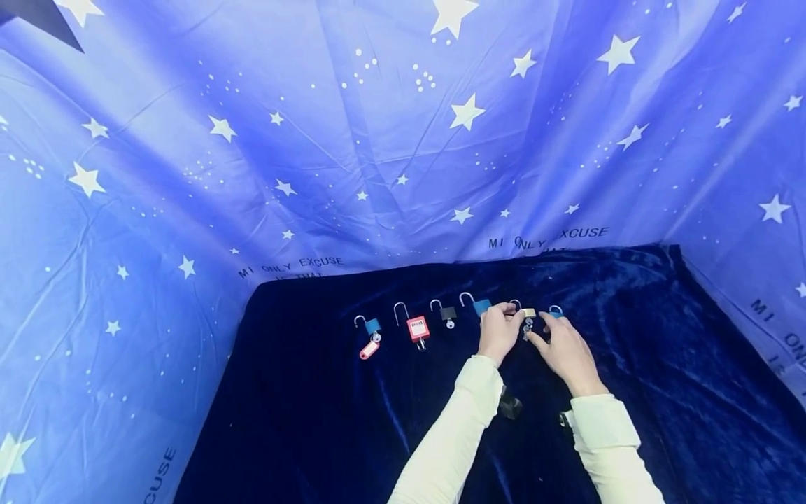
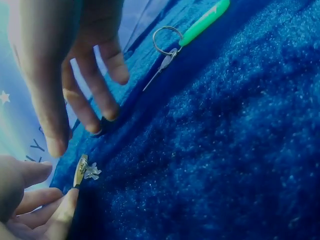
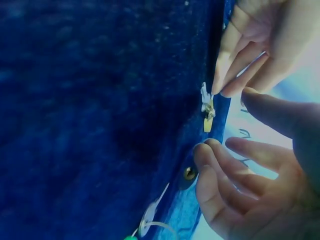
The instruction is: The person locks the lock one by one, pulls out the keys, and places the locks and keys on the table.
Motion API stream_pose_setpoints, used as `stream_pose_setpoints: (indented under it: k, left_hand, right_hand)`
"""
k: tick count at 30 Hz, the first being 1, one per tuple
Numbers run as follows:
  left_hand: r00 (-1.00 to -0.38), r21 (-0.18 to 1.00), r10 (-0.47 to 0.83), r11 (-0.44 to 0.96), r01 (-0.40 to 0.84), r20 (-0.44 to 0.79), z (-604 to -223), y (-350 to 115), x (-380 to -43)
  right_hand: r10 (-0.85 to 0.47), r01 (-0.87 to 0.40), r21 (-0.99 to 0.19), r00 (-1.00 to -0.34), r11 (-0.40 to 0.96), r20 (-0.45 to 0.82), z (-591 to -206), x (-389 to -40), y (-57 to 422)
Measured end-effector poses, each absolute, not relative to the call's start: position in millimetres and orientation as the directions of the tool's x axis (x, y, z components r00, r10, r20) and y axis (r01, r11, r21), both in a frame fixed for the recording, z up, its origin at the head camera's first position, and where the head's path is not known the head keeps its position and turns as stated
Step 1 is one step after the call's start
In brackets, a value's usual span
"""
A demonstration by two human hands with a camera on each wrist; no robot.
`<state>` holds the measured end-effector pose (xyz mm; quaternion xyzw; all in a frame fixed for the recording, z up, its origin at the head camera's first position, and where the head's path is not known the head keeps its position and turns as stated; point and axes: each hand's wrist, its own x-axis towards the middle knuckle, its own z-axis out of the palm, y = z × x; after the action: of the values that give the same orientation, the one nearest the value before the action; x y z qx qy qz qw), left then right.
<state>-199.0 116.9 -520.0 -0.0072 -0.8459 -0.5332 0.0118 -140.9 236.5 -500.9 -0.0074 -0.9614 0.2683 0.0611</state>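
Observation:
Several padlocks lie in a row on dark blue cloth. Thumb and fingertips of my left hand (image 1: pixel 500 330) hold the edge of the brass padlock (image 1: pixel 529 313), whose small keys (image 3: pixel 205 97) hang together at its face. Beside it my right hand (image 1: pixel 569 353) hovers with fingers spread and nothing between them. Near those right fingertips lies the last blue padlock (image 1: pixel 555 311), partly hidden; its keyhole (image 3: pixel 189 173) shows in the right wrist view. A key on a ring with a green tag (image 2: pixel 202 24) lies beyond the right hand.
Left of my hands lie another blue padlock (image 1: pixel 481 307), a dark padlock (image 1: pixel 448 313), a red padlock (image 1: pixel 418 327) and a blue padlock (image 1: pixel 373 325) with a red tag (image 1: pixel 369 350); their shackles stand open. A starry curtain (image 1: pixel 378 140) borders the cloth.

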Motion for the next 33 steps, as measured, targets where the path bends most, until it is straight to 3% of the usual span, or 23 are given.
stream_pose_setpoints:
  k: [17,29,33]
  left_hand:
    - [-0.996,0.768,0.025,0.635,0.081,0.084,-520.8,123.2,-196.4]
    - [-0.998,0.833,-0.028,0.552,0.033,0.058,-517.3,123.5,-194.4]
    - [-0.989,0.855,-0.066,0.512,0.080,0.132,-525.4,125.5,-194.7]
  right_hand:
    - [0.041,0.021,-0.482,-0.999,0.876,0.032,-508.9,-163.2,232.9]
    - [0.162,0.074,-0.628,-0.983,0.775,0.083,-508.0,-166.5,226.6]
    - [0.216,0.111,-0.660,-0.973,0.743,0.079,-509.5,-167.2,224.1]
